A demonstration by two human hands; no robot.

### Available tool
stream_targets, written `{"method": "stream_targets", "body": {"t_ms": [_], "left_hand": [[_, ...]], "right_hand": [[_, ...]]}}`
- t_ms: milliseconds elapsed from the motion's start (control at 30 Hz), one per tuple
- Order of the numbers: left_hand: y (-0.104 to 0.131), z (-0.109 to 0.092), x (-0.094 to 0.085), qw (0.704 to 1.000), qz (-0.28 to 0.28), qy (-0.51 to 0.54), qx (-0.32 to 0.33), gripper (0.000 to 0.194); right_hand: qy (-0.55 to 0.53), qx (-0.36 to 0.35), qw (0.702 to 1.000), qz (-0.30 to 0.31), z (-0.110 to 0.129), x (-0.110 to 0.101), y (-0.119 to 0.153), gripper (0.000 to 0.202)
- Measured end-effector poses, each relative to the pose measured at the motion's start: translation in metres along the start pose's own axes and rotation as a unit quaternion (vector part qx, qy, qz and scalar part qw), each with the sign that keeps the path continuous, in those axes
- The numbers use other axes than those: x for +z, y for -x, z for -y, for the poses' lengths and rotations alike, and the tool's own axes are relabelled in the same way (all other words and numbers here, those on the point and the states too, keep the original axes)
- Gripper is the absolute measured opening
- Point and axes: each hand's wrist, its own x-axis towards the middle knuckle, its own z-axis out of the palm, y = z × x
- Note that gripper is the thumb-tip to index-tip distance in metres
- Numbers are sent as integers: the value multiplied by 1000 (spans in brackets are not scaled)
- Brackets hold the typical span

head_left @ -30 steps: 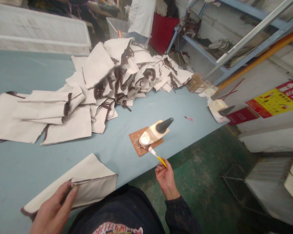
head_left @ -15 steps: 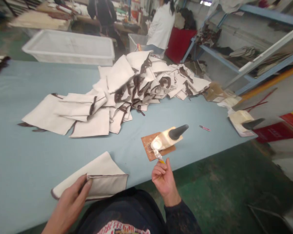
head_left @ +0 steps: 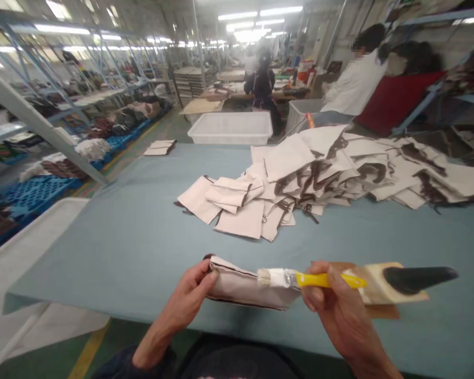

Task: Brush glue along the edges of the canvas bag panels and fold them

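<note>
My left hand (head_left: 193,287) pinches one end of a folded cream fabric piece (head_left: 245,291) with dark edging, raised at the near side of the table. In my right hand (head_left: 335,300) is a paintbrush (head_left: 316,279) with a yellow handle, its pale bristles pointing left in front of the fabric's upper edge. Whether the bristles touch the fabric I cannot tell. Just beyond my right hand, a cream container (head_left: 373,279) with a black tapered part (head_left: 414,279) lies on a brown board (head_left: 383,311), partly hidden by the hand.
A heap of cream fabric pieces (head_left: 284,163) with dark strips covers the far right of the blue-green table (head_left: 142,237). A small stack (head_left: 160,147) lies at the far left corner. Behind stand a white tub (head_left: 231,129) and two people, one in a white top (head_left: 355,84).
My right hand has brought the brush from the container over to the fabric piece. The left hand has lifted and turned the fabric. My view has swung left and up.
</note>
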Motion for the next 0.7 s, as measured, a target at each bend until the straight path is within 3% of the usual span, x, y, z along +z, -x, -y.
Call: {"method": "stream_targets", "body": {"t_ms": [133,267,400,533,700], "left_hand": [[17,12,-18,1000,21,16,13,35],[36,31,-27,999,18,-16,38,32],[48,46,-36,990,-5,-103,94,25],[51,48,-43,976,-25,-152,155,24],[52,48,-46,974,-24,-167,148,26]], "right_hand": [[7,-52,999,-9,0,50,3,44],[23,-15,999,-22,-31,78,10,42],[50,18,998,-37,-66,93,20,43],[67,21,997,-38,-82,104,27,43],[88,16,995,-33,-91,110,32,44]]}}
